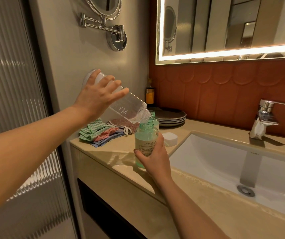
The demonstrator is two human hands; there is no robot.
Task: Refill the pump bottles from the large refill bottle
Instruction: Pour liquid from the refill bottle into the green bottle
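My left hand grips the large clear refill bottle, tipped steeply with its neck down over the open mouth of a green pump bottle. Foamy liquid sits in the refill bottle's lower end. My right hand wraps round the lower part of the green bottle, which stands upright on the beige counter with no pump on it. A second green bottle, also without a top, stands just behind it.
A white cap lies on the counter right of the bottles. Folded cloths sit at the back left, a stack of dark plates and a dark amber bottle against the wall. The sink and tap are to the right.
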